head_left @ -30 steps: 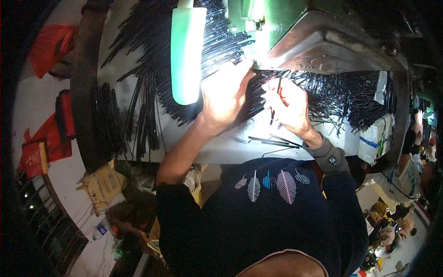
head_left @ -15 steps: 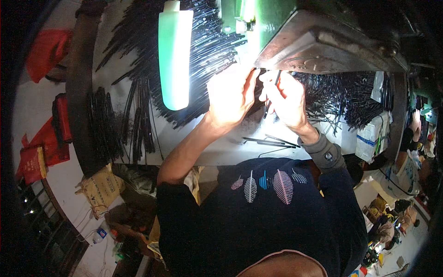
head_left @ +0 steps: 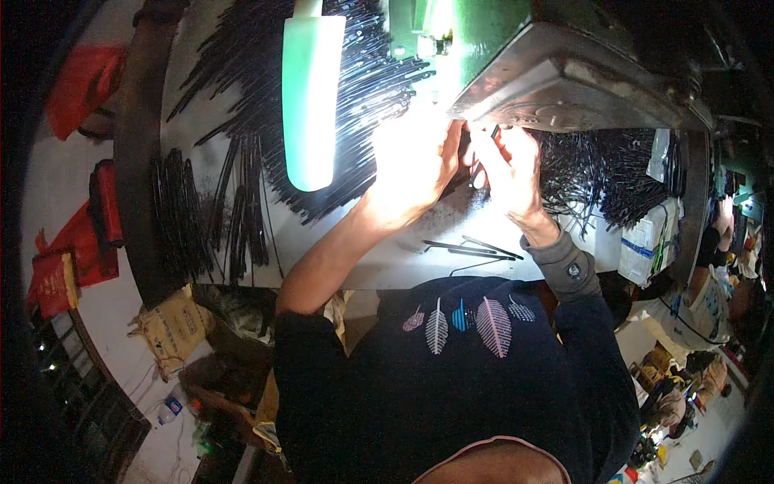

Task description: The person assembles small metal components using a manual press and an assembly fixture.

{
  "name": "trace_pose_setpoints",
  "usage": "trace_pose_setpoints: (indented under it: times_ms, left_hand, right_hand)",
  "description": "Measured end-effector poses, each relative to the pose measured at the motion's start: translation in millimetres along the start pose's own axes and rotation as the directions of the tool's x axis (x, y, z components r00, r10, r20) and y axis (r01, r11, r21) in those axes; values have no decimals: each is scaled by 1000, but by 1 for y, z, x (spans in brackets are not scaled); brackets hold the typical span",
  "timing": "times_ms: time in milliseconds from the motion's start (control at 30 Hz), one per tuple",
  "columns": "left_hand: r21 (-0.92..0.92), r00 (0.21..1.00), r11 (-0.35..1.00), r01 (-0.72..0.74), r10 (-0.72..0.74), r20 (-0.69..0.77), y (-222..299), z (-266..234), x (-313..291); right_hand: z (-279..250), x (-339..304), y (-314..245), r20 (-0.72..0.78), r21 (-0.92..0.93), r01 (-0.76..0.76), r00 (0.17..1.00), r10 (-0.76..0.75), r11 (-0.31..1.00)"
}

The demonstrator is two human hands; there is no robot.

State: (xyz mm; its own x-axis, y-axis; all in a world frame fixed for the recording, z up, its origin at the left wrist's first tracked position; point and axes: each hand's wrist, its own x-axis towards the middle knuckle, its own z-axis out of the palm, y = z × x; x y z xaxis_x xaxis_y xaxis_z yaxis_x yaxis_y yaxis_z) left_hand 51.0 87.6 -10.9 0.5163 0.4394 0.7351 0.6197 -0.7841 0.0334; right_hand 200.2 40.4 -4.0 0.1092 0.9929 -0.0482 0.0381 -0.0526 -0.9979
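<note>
Under the edge of a brown metal machine guard (head_left: 556,89), my two hands work close together in strong light. My right hand (head_left: 518,173) is closed, pinching a thin black rod (head_left: 476,172) between thumb and fingers. My left hand (head_left: 411,161) is just left of it, overexposed, with its fingers pressed together by the guard's lower corner. What those left fingers hold, if anything, is hidden. Beside the left hand spreads a large heap of thin black rods (head_left: 242,81). A few loose rods (head_left: 472,250) lie on the white tabletop (head_left: 367,262) nearer my body.
A lamp with a long pale-green shade (head_left: 312,105) hangs left of my hands. More black strips (head_left: 605,169) are piled at the right, beside a white box (head_left: 647,242) with blue tape. A cardboard-coloured sack (head_left: 171,327) sits below the table's left side. Another person's hand (head_left: 724,216) shows far right.
My hands have drawn slightly closer together near the guard. The rod in my right hand shows less of its length. The whole view has shifted a little.
</note>
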Motion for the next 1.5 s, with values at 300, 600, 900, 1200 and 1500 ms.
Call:
trace_pose_setpoints:
  times_ms: [300, 600, 900, 1200, 1500]
  left_hand:
    - [-242, 989, 961, 135, -116, 93, 0, 0, -3]
    - [-51, 952, 999, -20, 34, 305, 0, -26, 15]
    - [-586, 809, 563, 583, -339, 480, -11, -48, -34]
    - [-449, 443, 33, 893, -234, 865, -28, -57, -31]
    - [-914, 919, 103, 392, -10, 393, 24, -116, 39]
  right_hand:
    - [2, 1, 8, -64, -30, 3, 998, -5, 1000]
    - [-6, 0, 6, -14, -125, -27, 1000, 25, 992]
    - [2, -20, 18, 261, 356, -165, 963, 72, 920]
    - [4, -6, 41, 377, 523, -87, 916, -138, 848]
    - [6, -21, 19, 415, 266, -212, 906, 87, 941]
